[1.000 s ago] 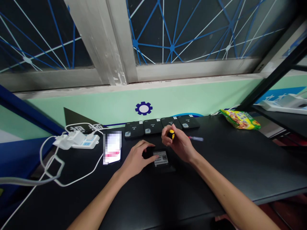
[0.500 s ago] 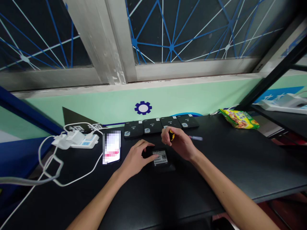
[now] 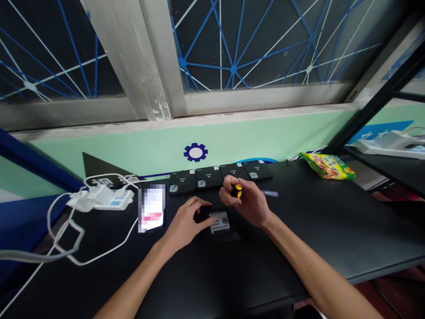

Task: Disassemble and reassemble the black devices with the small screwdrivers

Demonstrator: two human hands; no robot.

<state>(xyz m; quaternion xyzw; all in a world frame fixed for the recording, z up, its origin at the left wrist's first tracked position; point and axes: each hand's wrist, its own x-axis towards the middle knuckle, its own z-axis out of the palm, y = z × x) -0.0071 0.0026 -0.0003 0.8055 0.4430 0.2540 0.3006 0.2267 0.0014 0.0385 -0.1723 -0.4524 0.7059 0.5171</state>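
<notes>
A small black device with a white barcode label lies on the black table. My left hand rests flat on its left part, fingers spread, pressing it down. My right hand is closed round a screwdriver with a yellow and black handle, held upright over the device's far edge. The screwdriver's tip is hidden behind my fingers.
Several black devices stand in a row by the wall. A phone lies left of my hands; further left, a white power strip with cables. A pen and a yellow-green snack bag lie to the right.
The view has shifted slightly. My right hand has turned a little on the screwdriver, so the yellow handle shows more. My left hand stays on the device.
</notes>
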